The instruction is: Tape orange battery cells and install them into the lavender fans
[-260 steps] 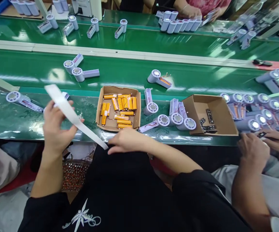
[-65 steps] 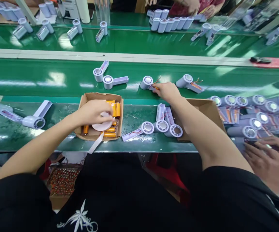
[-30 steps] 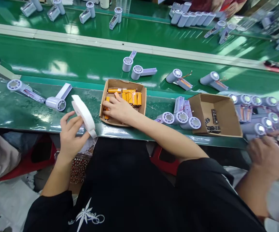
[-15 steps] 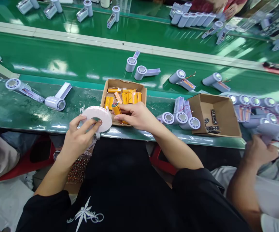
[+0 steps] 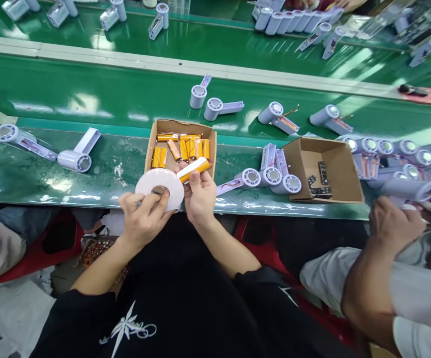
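My left hand (image 5: 144,214) is closed on a white roll of tape (image 5: 144,186), with fingers in its core hole. In my right hand (image 5: 201,196) is an orange battery (image 5: 196,170), held tilted between thumb and fingers. A white strip lies along the battery's upper side, and its left end meets the roll's edge. Behind both hands stands a cardboard box (image 5: 150,144) with several orange batteries (image 5: 183,149) inside. The roll and my right hand cover part of the box's front.
Lilac handheld-fan bodies (image 5: 74,160) stand along the green bench and the belt. To the right, a second cardboard box (image 5: 344,191) contains small black parts (image 5: 323,174). A co-worker's hands (image 5: 394,221) hold a lilac body at the far right.
My right hand has lifted the battery out of the box and brought it beside the roll, turning palm up. A white strip now shows on the battery. The view has shifted slightly.
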